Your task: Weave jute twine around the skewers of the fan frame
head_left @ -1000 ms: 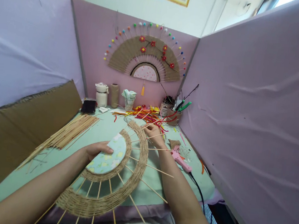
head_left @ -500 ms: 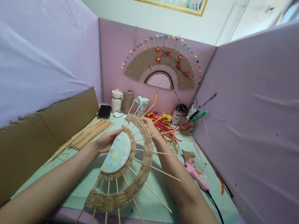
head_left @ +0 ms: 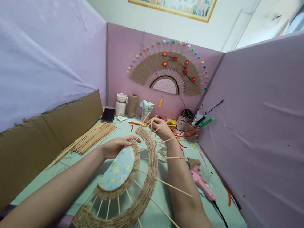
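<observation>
A half-round woven fan (head_left: 152,172) is tilted over the table, with thin wooden sticks fanning out past its two twine bands. Its centre is a half-disc of pale blue flowered cloth (head_left: 118,168). My left hand (head_left: 118,146) grips the far end of the inner band, thumb on top. Beyond the outer band's far end, my right hand (head_left: 161,128) is raised among the stick tips, fingers pinched together beside a stick. Whether they hold that stick or a strand of twine is too small to tell.
Loose sticks (head_left: 89,138) lie at left beside a cardboard strip (head_left: 38,123). A pink glue gun (head_left: 202,185) with its cord is at right. Behind stand a white jar (head_left: 120,105), a twine spool (head_left: 132,106) and a tool pot (head_left: 192,132). A finished fan (head_left: 146,67) hangs on the partition.
My right hand has come out from behind the outer band and up to the stick tips. The fan has shifted nearer and lower in view, my left hand still holding it.
</observation>
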